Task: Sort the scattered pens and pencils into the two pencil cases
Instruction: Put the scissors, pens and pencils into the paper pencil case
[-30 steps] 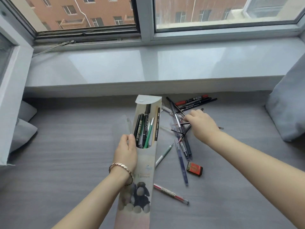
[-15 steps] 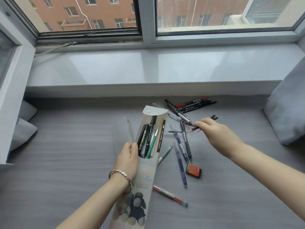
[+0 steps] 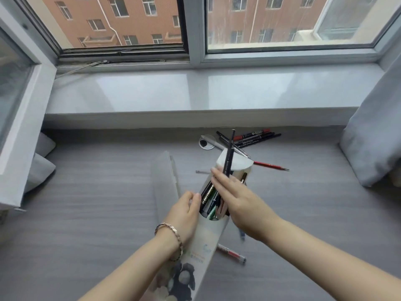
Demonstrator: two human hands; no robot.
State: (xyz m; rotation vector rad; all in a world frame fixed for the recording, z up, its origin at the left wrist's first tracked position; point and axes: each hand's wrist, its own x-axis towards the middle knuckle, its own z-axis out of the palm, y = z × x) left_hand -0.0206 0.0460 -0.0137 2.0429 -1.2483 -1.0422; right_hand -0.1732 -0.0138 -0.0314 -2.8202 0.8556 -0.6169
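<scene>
My left hand (image 3: 186, 216) grips the side of a long pale paper pencil case (image 3: 201, 242) with a dark animal print; its round flap is open and several pens stand inside. My right hand (image 3: 236, 198) lies over the case's opening and holds a black pen (image 3: 229, 157), whose upper end sticks up past the flap. A second, translucent pencil case (image 3: 165, 181) lies just left of the paper one. Loose on the surface are black and red markers (image 3: 256, 137), a red pencil (image 3: 271, 165) and a red-and-clear pen (image 3: 231, 253).
The work surface is a grey wood-grain ledge (image 3: 97, 213) below a glossy window sill (image 3: 195, 92). A round white cable hole (image 3: 205, 143) sits by the markers. Grey cushions lie at far left (image 3: 39, 170) and a grey curtain (image 3: 373, 137) hangs at right.
My right hand picked a black pen out of the scattered pile and carried it left to the paper case's opening. My left hand tilted the case's open end to the right.
</scene>
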